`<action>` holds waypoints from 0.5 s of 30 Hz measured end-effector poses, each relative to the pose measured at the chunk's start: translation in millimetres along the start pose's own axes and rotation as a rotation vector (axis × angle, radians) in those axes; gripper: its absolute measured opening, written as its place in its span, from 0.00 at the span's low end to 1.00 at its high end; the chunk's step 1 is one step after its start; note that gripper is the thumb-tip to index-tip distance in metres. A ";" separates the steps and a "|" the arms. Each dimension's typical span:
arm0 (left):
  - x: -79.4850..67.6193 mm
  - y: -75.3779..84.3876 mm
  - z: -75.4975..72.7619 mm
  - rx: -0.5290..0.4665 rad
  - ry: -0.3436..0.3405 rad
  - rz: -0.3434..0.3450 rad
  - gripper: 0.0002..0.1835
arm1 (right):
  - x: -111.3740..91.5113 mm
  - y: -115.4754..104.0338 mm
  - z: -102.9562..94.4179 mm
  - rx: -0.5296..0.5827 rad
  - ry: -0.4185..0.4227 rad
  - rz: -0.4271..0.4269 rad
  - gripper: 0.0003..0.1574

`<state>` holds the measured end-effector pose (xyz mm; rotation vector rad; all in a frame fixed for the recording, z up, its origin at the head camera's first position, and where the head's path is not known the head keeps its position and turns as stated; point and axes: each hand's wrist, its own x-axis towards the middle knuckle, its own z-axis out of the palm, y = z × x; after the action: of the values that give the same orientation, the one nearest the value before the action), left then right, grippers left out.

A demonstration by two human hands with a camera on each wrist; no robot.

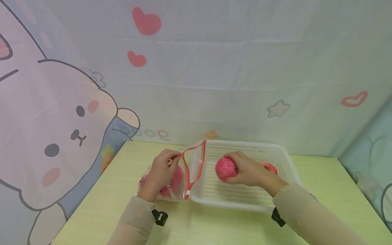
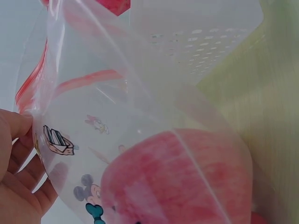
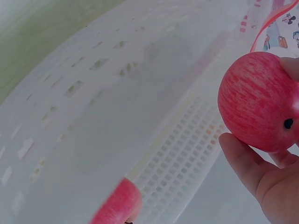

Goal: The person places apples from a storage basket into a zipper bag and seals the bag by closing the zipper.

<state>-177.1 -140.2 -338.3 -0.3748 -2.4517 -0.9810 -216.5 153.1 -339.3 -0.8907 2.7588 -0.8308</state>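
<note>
Apple (image 1: 225, 169) in right hand (image 1: 247, 170), bag (image 1: 186, 170) in left hand (image 1: 161, 172)

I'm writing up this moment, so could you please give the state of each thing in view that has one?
Plastic bag: mouth open, red fruit inside
Basket: upright, uncovered
Held apple: gripped by right hand
Second apple: lying in the basket
Left hand: pinching the bag's edge
Right hand: curled round held apple

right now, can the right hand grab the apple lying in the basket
Probably not: the right hand grips another apple and would likely need to release it first, though the basket is open-topped.
</note>
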 end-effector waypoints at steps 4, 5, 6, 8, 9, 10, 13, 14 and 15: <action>0.2 -0.6 0.1 -0.002 -0.001 0.002 0.06 | 2.9 -2.7 1.8 0.026 0.007 -0.016 0.45; 0.3 -0.9 0.2 -0.001 -0.001 0.003 0.06 | 3.5 -3.5 2.2 0.033 0.008 -0.019 0.44; 0.3 -1.2 0.2 -0.001 -0.001 0.003 0.06 | 4.1 -4.2 2.5 0.041 0.008 -0.023 0.43; 0.4 -1.2 0.1 0.000 -0.002 0.003 0.06 | 4.8 -5.2 3.0 0.049 0.011 -0.028 0.43; 0.4 -1.1 0.0 0.002 -0.002 0.003 0.06 | 5.1 -5.8 3.2 0.053 0.012 -0.031 0.42; 0.4 -1.3 0.0 0.004 -0.002 0.004 0.06 | 5.3 -6.2 3.5 0.055 0.012 -0.033 0.42; 0.3 -0.3 -0.3 0.008 -0.004 0.003 0.06 | 5.9 -7.6 4.2 0.061 0.014 -0.036 0.42; 0.3 -0.2 -0.4 0.009 -0.004 0.003 0.06 | 6.1 -8.2 4.4 0.063 0.014 -0.036 0.42; 0.3 -0.2 -0.5 0.010 -0.004 0.002 0.06 | 6.4 -8.7 4.6 0.064 0.016 -0.037 0.42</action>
<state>-177.3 -140.6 -337.9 -0.3766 -2.4584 -0.9672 -216.0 141.4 -338.2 -0.9298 2.7198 -0.9305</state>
